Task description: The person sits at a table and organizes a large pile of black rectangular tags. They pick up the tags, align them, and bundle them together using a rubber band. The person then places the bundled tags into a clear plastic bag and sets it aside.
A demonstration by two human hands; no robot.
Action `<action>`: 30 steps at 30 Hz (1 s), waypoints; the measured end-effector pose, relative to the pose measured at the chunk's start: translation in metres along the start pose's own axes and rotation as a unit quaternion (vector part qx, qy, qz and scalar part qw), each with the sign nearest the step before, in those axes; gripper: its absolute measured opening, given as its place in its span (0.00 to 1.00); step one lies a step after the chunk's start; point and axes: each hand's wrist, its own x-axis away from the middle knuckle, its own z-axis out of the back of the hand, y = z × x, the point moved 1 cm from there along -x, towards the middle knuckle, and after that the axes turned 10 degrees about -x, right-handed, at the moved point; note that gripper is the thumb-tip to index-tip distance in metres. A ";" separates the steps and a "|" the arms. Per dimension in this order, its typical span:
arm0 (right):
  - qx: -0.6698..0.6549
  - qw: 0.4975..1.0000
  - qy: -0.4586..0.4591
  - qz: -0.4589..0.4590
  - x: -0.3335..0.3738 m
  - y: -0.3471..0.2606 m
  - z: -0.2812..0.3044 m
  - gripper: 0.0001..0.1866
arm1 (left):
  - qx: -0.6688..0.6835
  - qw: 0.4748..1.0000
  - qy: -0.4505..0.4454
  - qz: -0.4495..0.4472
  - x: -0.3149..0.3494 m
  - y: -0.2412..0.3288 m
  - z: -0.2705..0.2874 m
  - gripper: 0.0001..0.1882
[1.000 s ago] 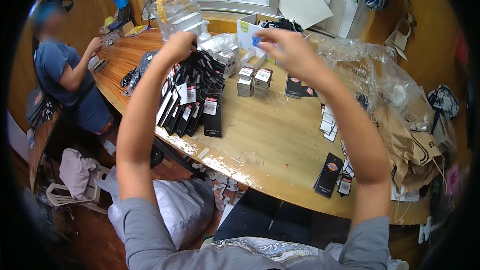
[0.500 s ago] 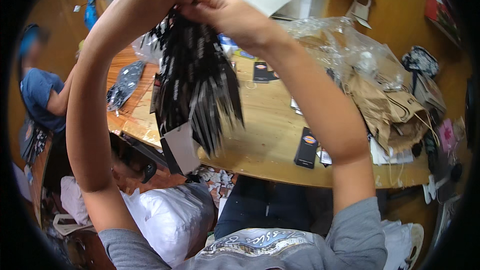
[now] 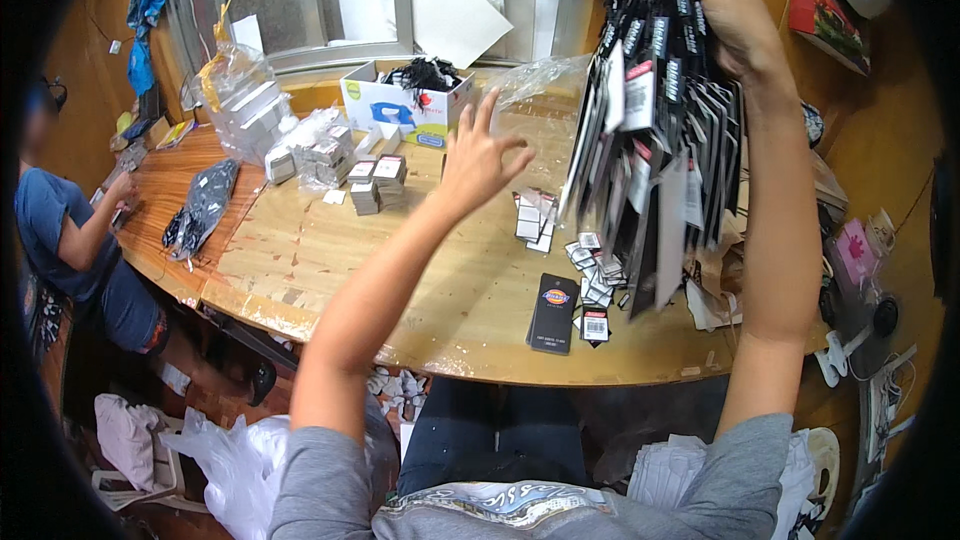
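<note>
At the upper right, my right hand (image 3: 735,20) is closed round the black strings of a thick bundle of hang tags (image 3: 655,145). The black and white tags dangle over the table; the top of the bundle runs out of view. My left hand (image 3: 485,162) is raised over the middle of the table, fingers spread, holding nothing. A clear plastic bag (image 3: 545,85) lies just beyond it. Below the bundle lie a pile of small white labels (image 3: 595,275) and a black hang tag (image 3: 553,313), possibly a stack, near the front edge.
Stacks of small labels (image 3: 377,183) stand left of centre, beside clear bags of small white boxes (image 3: 322,148). Behind them is a printed carton (image 3: 420,122) holding black strings. A grey plastic bag (image 3: 207,202) lies leftward. Another person (image 3: 70,220) sits at the far left.
The bundle, earlier held between both hands at the upper left, has swung to the upper right in my right hand. My left hand has let go and opened. The view has shifted, too.
</note>
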 end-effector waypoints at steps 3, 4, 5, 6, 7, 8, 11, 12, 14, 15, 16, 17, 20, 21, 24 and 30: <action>0.005 0.999 0.014 -0.030 -0.024 0.032 0.036 0.10 | 0.086 0.992 0.013 0.093 0.015 -0.019 -0.055 0.19; 0.094 0.995 0.026 -0.029 -0.026 0.036 0.036 0.10 | 0.147 0.981 -0.010 0.126 0.008 -0.020 -0.059 0.23; 0.128 0.989 0.062 -0.041 -0.030 0.044 0.034 0.10 | 0.208 0.965 -0.035 0.157 0.000 -0.022 -0.063 0.27; 0.159 0.981 0.098 -0.058 -0.034 0.054 0.033 0.10 | 0.197 0.971 -0.049 0.126 -0.006 -0.024 -0.061 0.31; 0.182 0.972 0.127 -0.075 -0.038 0.059 0.020 0.11 | 0.180 0.977 -0.060 0.101 -0.010 -0.030 -0.055 0.35; 0.235 0.956 0.140 -0.101 -0.038 0.059 0.009 0.12 | 0.260 0.960 -0.056 0.086 -0.019 -0.046 -0.056 0.36; 0.294 0.932 0.209 0.026 -0.084 0.108 0.048 0.12 | 0.288 0.953 -0.090 -0.015 -0.045 -0.051 -0.031 0.38; 0.348 0.906 0.236 0.052 -0.088 0.110 0.041 0.12 | 0.326 0.938 -0.116 0.022 -0.048 -0.047 -0.010 0.40; 0.372 0.889 0.265 0.031 -0.091 0.096 0.013 0.11 | 0.335 0.922 -0.182 0.071 -0.042 -0.068 -0.002 0.39; 0.346 0.898 0.270 -0.017 -0.085 0.087 -0.003 0.09 | 0.347 0.909 -0.207 0.100 -0.043 -0.068 0.008 0.39; 0.410 0.851 0.328 -0.003 -0.081 0.085 -0.009 0.13 | 0.365 0.894 -0.232 0.120 -0.049 -0.060 0.015 0.39; 0.436 0.830 0.337 0.088 -0.092 0.106 -0.002 0.14 | 0.406 0.856 -0.273 0.166 -0.059 -0.050 0.023 0.39; 0.498 0.836 0.218 0.071 -0.087 0.119 -0.035 0.12 | 0.471 0.817 -0.240 0.232 -0.076 -0.052 0.038 0.37; 0.519 0.833 0.180 0.064 -0.084 0.123 -0.043 0.12 | 0.481 0.811 -0.226 0.246 -0.086 -0.056 0.042 0.36; 0.535 0.835 0.123 -0.019 -0.087 0.136 -0.036 0.14 | 0.536 0.781 -0.188 0.260 -0.110 -0.061 0.048 0.34; 0.471 0.860 0.085 -0.178 -0.100 0.164 -0.003 0.11 | 0.527 0.800 -0.195 0.210 -0.125 -0.054 0.052 0.36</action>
